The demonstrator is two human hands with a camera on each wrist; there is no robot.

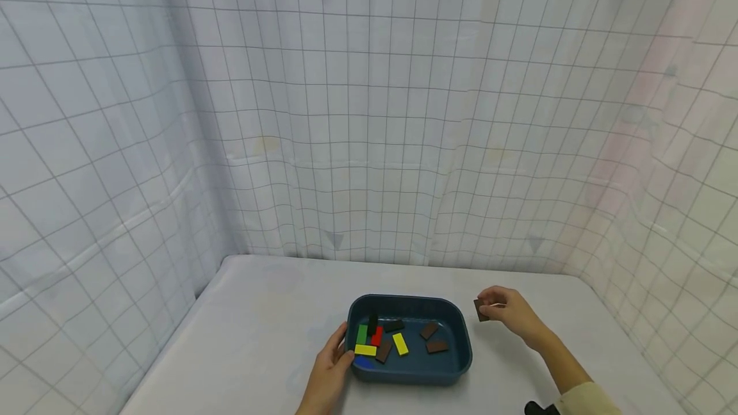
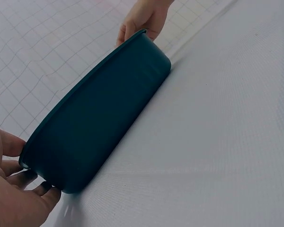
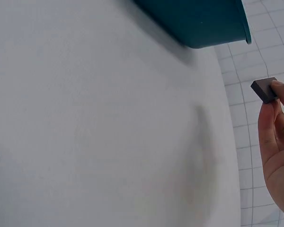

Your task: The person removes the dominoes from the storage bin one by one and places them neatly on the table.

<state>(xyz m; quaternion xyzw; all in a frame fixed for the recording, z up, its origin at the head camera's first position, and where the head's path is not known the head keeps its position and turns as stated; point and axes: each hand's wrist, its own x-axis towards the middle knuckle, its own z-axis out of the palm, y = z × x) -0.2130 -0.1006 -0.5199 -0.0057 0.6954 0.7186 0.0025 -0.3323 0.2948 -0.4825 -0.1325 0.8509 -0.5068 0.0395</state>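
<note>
The right hand [image 1: 512, 314] pinches a brown block [image 3: 263, 91] in a fingertip grip above the table [image 1: 277, 338], just right of the tub [image 1: 409, 377]; the left hand [image 1: 328, 369] holds the tub's left end. A loosened pinch could drop the block; a tug could shift the tub.

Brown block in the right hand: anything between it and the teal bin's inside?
Only the teal bin itself: its wall on the side facing the right hand. Nothing else visible between the brown block and the inside. Can't tell if the block clears the rim.
</note>
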